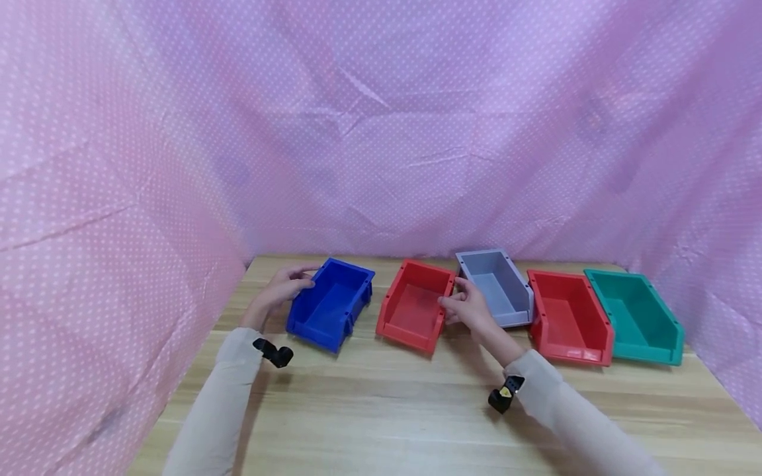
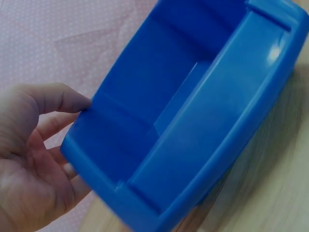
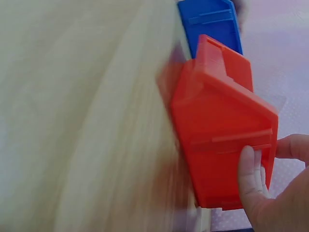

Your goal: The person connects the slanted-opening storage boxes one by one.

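My left hand grips the left wall of a blue open-front storage bin, its thumb at the rim. In the left wrist view the left hand has its other fingers against the outside of that wall. A red storage bin lies to the right of the blue one, with a gap between. My right hand pinches this red bin's right wall. In the right wrist view the red bin shows its outer side, with fingers pressed on it. Whether either bin is slightly lifted, I cannot tell.
Right of my right hand stand a grey bin, a second red bin and a green bin, close together. Beneath them is a wooden table. Pink dotted cloth hangs behind and at both sides.
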{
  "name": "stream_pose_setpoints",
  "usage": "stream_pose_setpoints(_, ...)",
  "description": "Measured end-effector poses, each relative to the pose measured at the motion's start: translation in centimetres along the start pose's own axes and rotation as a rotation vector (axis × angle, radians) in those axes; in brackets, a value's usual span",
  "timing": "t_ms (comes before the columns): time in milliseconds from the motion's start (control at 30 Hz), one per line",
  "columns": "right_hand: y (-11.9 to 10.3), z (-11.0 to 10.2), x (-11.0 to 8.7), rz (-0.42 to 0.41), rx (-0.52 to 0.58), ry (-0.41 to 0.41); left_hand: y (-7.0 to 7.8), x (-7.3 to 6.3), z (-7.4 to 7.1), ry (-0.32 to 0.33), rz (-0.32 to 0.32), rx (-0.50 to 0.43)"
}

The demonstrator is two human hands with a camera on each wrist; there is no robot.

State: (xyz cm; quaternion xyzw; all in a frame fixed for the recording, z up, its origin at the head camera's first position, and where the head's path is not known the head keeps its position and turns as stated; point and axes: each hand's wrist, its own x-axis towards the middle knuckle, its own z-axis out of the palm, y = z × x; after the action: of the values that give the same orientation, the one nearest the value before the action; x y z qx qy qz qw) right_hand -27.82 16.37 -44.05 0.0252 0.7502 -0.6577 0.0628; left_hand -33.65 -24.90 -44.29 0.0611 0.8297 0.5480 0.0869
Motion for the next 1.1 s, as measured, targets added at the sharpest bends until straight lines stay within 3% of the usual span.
stream_pose_setpoints(267, 0.2, 0.2, 1.4, -0.041, -0.041, 0.053, -0.5, -0.1, 0.4, -0.022, 0.033, -0.142)
stream_pose_setpoints(633, 0.2, 0.0, 1.8, -0.077, -0.105, 0.124, -1.0, -0.8, 1.3, -0.012, 0.022, -0.13)
stream_pose_setpoints(900, -1.5, -1.0, 1.4, -0.135, -0.069, 0.064, -1.1, -0.2, 1.8, -0.008, 0.037, -0.145)
stream_pose_setpoints(1100, -2.8, -1.6, 1.9, -0.164, -0.033, 0.05, -0.7, -0.1, 2.2, 0.0, 0.011, -0.164)
